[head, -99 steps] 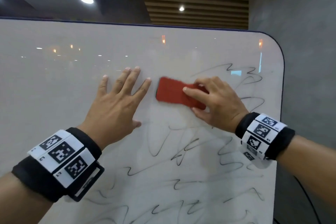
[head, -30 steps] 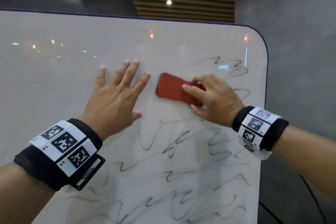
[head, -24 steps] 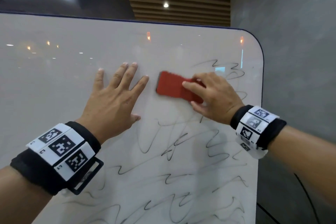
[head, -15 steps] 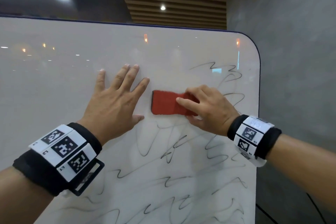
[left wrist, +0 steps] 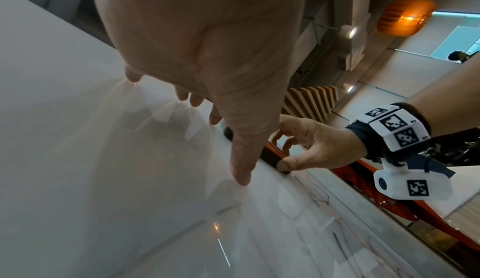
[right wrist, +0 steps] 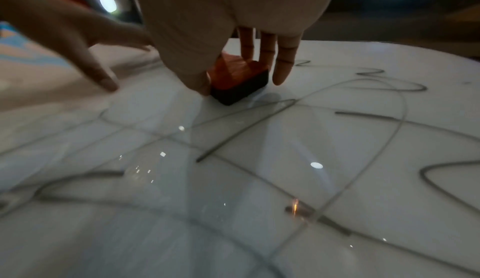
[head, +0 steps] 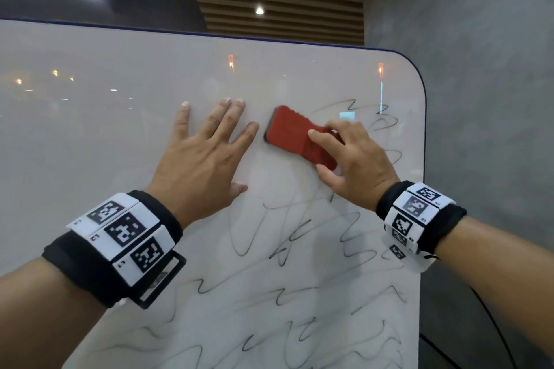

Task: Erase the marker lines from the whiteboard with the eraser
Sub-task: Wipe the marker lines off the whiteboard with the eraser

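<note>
A white whiteboard [head: 90,135] stands in front of me, with black marker squiggles [head: 287,249] over its lower right part and more [head: 380,123] near the upper right corner. My right hand [head: 350,165] grips the red eraser [head: 293,132] between thumb and fingers and holds its dark pad [right wrist: 239,92] against the board. My left hand [head: 204,156] lies flat on the board just left of the eraser, fingers spread. The area around and left of the eraser shows only faint smears.
The board's dark-edged right side [head: 424,135] runs close to a grey wall [head: 494,99]. A black cable [head: 494,323] hangs at the lower right. In the left wrist view an orange frame [left wrist: 363,179] shows behind the board.
The eraser dipped about half a second ago and is now back up and tilted, near my left fingertips. My left hand has stayed flat on the board.
</note>
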`<state>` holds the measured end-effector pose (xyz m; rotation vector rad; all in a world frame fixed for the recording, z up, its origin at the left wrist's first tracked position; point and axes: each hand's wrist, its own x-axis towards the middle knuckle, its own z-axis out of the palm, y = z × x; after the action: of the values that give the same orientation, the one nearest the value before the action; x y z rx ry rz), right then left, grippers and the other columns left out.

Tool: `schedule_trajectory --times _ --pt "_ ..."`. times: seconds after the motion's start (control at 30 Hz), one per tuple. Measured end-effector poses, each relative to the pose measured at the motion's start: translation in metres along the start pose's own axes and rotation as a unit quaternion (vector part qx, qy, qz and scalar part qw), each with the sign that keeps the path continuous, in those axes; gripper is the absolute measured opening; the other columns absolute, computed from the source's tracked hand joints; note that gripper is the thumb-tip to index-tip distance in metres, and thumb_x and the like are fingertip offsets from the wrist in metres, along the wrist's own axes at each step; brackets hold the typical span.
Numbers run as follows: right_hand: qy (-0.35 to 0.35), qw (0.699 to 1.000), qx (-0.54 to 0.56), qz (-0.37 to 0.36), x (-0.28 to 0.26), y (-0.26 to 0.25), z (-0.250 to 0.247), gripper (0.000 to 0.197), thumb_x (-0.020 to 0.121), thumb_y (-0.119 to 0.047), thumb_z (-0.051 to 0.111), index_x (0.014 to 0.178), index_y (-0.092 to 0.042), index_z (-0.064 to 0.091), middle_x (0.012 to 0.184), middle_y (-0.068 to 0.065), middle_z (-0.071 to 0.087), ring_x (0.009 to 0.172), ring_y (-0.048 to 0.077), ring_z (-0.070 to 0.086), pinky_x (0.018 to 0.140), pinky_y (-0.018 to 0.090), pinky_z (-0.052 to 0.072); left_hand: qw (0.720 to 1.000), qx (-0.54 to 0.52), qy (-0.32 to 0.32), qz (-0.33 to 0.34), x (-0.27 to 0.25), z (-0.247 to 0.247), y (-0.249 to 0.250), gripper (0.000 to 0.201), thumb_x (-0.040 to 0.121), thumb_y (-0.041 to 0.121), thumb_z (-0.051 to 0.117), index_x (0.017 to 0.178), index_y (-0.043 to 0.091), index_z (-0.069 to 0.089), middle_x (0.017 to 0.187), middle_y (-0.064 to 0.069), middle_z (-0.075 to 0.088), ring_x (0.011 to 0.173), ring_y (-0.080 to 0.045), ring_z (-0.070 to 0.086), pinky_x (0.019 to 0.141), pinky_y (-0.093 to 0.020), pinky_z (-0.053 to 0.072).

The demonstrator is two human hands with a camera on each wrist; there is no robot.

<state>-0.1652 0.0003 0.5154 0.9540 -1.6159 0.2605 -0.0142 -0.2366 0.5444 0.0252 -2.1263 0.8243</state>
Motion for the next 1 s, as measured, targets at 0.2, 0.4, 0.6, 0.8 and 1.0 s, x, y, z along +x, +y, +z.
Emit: schedule_trajectory --times 0.2,0.4,0.6,0.8,1.0 --pt "-0.049 0.996 -0.038 -0.061 -0.004 -0.005 0.001 0.050 0.083 -0.031 0.062 0.130 -0.017 0.053 0.120 0.015 0.056 0.097 0.033 0.055 0.073 0.043 0.052 1.000 -0.007 0.012 0.023 0.008 0.001 0.000 0.093 0.084 0.063 0.054 0.154 0.018 0.013 0.165 -0.011 -0.004 0.153 -0.024 -0.005 0.119 -0.062 0.007" --pt "-0.042 0.998 -0.032 -0.017 -0.013 -0.022 0.004 0.054 0.080 -0.030 0.067 0.130 -0.016 0.052 0.121 0.016 0.056 0.097 0.033 0.055 0.071 0.043 0.054 0.999 -0.007 0.024 0.041 0.010 0.000 0.000 0.096 0.082 0.062 0.058 0.155 0.017 0.015 0.165 -0.011 0.003 0.153 -0.024 0.003 0.118 -0.063 0.011" --pt "-0.020 0.996 -0.031 0.076 -0.007 -0.008 -0.007 0.056 0.079 -0.029 0.068 0.131 -0.017 0.053 0.123 0.012 0.055 0.100 0.031 0.054 0.067 0.042 0.057 0.999 -0.004 0.007 0.053 0.016 -0.004 0.005 0.095 0.085 0.063 0.054 0.156 0.016 0.011 0.165 -0.011 -0.002 0.153 -0.024 -0.003 0.118 -0.062 0.008" --pt "-0.056 0.995 -0.070 -0.043 -0.010 0.003 -0.006 0.056 0.078 -0.028 0.070 0.130 -0.018 0.052 0.120 0.014 0.057 0.096 0.031 0.055 0.066 0.038 0.053 0.999 -0.008 0.008 0.051 0.028 -0.006 0.012 0.099 0.082 0.063 0.060 0.155 0.015 0.013 0.165 -0.012 -0.001 0.153 -0.024 -0.003 0.118 -0.063 0.009" --pt "-0.032 0.999 -0.027 -0.021 -0.013 0.009 -0.001 0.053 0.080 -0.034 0.061 0.130 -0.019 0.052 0.119 0.014 0.056 0.096 0.031 0.054 0.066 0.041 0.053 0.999 -0.005 0.010 0.040 0.041 -0.007 0.024 0.102 0.079 0.065 0.061 0.155 0.015 0.014 0.165 -0.011 0.000 0.153 -0.023 -0.002 0.118 -0.063 0.009"
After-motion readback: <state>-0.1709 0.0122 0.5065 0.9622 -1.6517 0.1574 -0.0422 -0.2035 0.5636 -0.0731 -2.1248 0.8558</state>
